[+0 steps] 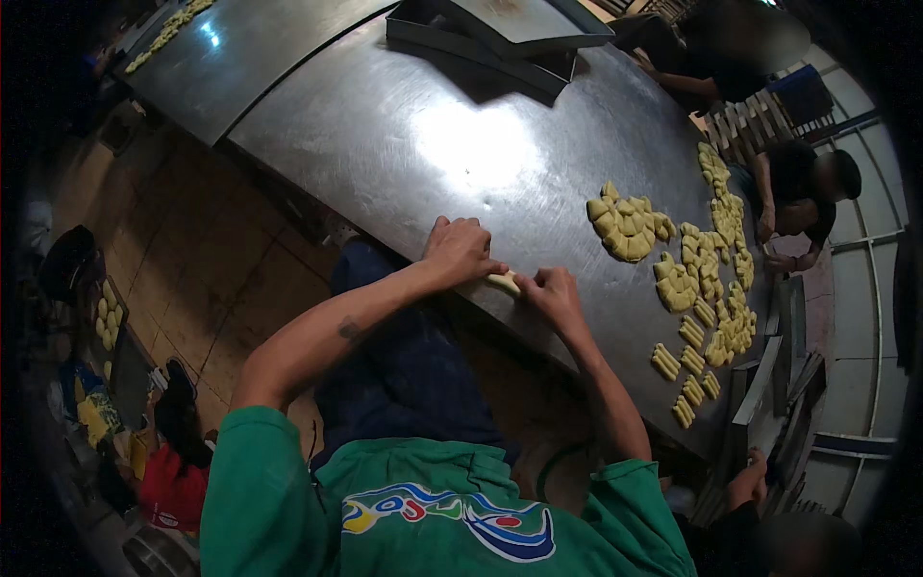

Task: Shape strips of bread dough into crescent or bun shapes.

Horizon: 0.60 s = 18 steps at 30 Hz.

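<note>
A small roll of pale yellow dough (504,283) lies at the near edge of the metal table (356,144), between my two hands. My left hand (460,252) is curled, its thumb pressing the dough's left end. On the other end, my right hand (553,296) closes with bent fingers. Right of my hands, a heap of cut dough pieces (627,223) sits on the steel top. Farther right are more dough pieces (707,260) and several short bundles of rolled dough strips (665,362).
Stacked metal trays (481,43) stand at the table's far side. Co-workers sit along the right side, one with hands near the dough (781,252). More trays (760,385) lean at the right corner. A tray of dough buns (108,317) is at far left.
</note>
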Each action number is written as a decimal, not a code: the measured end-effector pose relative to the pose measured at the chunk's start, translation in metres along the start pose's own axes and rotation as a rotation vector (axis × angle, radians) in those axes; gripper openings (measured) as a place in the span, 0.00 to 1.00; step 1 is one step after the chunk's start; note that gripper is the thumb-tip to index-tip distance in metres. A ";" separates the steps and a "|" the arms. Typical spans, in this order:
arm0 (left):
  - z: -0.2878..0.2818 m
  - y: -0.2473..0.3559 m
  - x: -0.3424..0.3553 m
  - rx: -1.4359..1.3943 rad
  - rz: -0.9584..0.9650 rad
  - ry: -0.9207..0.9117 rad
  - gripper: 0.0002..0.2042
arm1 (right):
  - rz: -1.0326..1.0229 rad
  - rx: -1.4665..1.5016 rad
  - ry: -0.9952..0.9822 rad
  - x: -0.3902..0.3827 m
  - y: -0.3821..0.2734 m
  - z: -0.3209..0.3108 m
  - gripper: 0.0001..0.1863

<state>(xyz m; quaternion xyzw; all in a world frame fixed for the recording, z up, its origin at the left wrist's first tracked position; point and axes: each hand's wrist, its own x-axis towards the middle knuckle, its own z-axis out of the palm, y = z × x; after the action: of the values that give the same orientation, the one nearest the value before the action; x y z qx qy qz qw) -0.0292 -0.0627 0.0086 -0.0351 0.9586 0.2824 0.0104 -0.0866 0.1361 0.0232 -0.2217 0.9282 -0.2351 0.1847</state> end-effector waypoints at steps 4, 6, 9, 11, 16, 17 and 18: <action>0.004 -0.028 -0.009 -0.278 0.140 0.014 0.20 | 0.130 0.738 -0.261 -0.013 0.018 -0.006 0.15; 0.000 -0.020 -0.003 -0.152 0.140 -0.046 0.20 | 0.180 0.643 -0.216 -0.010 0.017 -0.002 0.18; -0.014 0.005 0.013 -0.052 -0.115 -0.326 0.20 | 0.231 0.377 -0.122 0.000 0.018 0.002 0.24; -0.014 0.014 0.020 -0.004 -0.145 -0.323 0.19 | 0.231 0.207 -0.087 0.006 0.015 0.005 0.28; -0.010 0.001 0.020 0.106 0.016 -0.182 0.18 | 0.205 0.010 -0.148 0.006 0.008 -0.009 0.34; -0.012 -0.001 0.015 0.108 0.022 -0.184 0.18 | 0.210 0.013 -0.143 0.001 0.015 -0.010 0.34; -0.017 -0.007 0.016 0.057 0.076 -0.271 0.18 | 0.178 0.012 -0.189 0.001 0.023 -0.009 0.34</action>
<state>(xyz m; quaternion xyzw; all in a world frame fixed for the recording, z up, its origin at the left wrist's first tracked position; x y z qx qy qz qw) -0.0446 -0.0791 0.0182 0.0399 0.9567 0.2573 0.1299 -0.0987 0.1573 0.0179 -0.1586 0.9211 -0.2016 0.2928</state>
